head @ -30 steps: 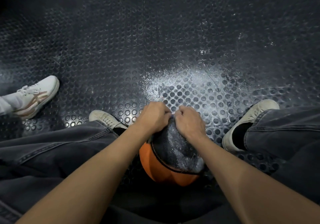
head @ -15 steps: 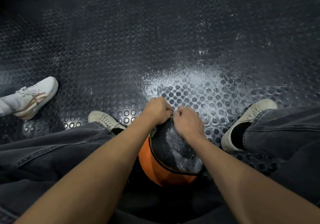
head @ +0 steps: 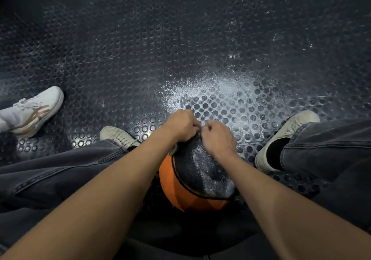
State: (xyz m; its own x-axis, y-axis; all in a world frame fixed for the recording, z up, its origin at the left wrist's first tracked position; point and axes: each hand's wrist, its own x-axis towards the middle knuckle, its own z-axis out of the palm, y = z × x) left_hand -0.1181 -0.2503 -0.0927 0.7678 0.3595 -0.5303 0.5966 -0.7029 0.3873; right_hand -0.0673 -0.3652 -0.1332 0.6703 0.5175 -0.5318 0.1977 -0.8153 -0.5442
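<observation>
**Q:** Ball position?

**A:** I read the ball [head: 192, 179], orange with a black, white-dusted panel, low between the jeans [head: 60, 169] legs, resting on the floor [head: 120, 58].

**Q:** State of the hands?

**A:** Both clenched. The left hand [head: 181, 125] and right hand [head: 217, 139] sit knuckles-up, side by side, fingers curled onto the ball's far upper edge and gripping there. The fingertips are hidden, so I cannot tell whether anything small sits between them.

**Q:** Beyond that?

**A:** The left shoe [head: 118, 136] and right shoe [head: 285, 137] flank the ball. White powder [head: 210, 91] lies just past the hands. A striped white shoe [head: 38, 109] stands far left.
</observation>
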